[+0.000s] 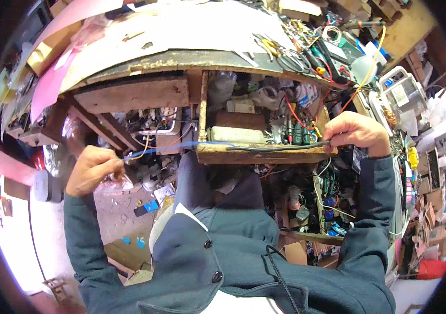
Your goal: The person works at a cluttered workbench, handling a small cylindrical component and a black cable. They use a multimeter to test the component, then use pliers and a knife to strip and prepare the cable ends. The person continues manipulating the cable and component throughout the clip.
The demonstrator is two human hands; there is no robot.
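Stretched between my hands, across the front of an open wooden drawer [265, 156], is a cable. Thin blue wire [191, 144] runs along its left part, and black sheath [275, 149] covers its right part. My left hand [94, 170] pinches the wire ends on the left, where a yellowish strand also shows. With thumb and fingers, my right hand [358, 134] grips the black end just above the drawer's right front corner. How blue and black parts join is too small to tell.
The drawer holds a long whitish box [238, 135], screwdrivers [297, 135] and a red wire [292, 111]. Behind it, the workbench carries a large pale sheet [202, 31], with pliers [267, 46] and tangled leads at right. A lower open compartment [317, 204] holds mixed parts.
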